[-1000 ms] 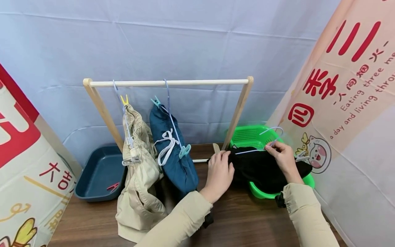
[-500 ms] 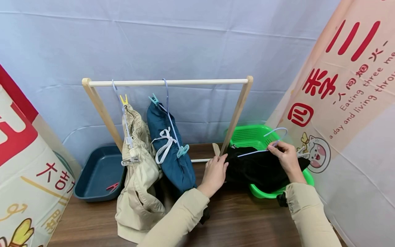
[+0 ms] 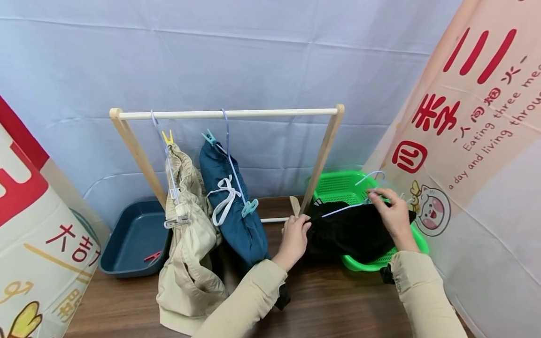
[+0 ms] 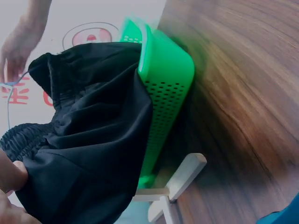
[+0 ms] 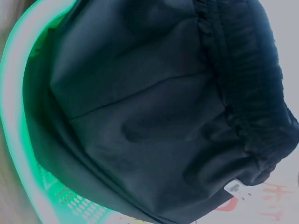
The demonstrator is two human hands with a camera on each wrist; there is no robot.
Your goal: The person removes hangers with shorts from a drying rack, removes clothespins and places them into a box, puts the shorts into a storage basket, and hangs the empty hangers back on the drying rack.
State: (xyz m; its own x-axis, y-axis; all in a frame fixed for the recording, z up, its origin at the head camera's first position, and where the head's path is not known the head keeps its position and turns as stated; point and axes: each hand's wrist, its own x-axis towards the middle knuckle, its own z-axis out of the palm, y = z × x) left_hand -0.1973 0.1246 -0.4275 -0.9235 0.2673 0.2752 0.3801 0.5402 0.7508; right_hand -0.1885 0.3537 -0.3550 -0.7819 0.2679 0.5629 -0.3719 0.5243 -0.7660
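Black elastic-waisted shorts or trousers (image 3: 351, 232) lie partly over a green basket (image 3: 338, 180); the gathered waistband (image 4: 56, 102) shows in the left wrist view. My left hand (image 3: 292, 241) pinches the waistband's left end, with the thumb (image 4: 11, 175) on the cloth. A thin lilac hanger (image 3: 344, 210) runs along the waistband, its hook pointing up and right. My right hand (image 3: 393, 216) pinches the hanger near the base of its hook. A pale clip (image 3: 410, 199) shows beyond that hand. In the right wrist view, the black garment (image 5: 140, 102) fills most of the frame, with a white label.
A wooden rack with a white rail (image 3: 274, 112) stands behind. Beige trousers (image 3: 190, 263) and a blue garment (image 3: 232, 206) hang from it on clipped hangers. At left, a dark blue tub (image 3: 131, 239) holds a red clothes peg (image 3: 152, 257). Printed banners flank both sides.
My left hand has moved slightly left, its fingers now more curled on the waistband. The hanger's hook swung right, then back left. My right hand stayed at its base.
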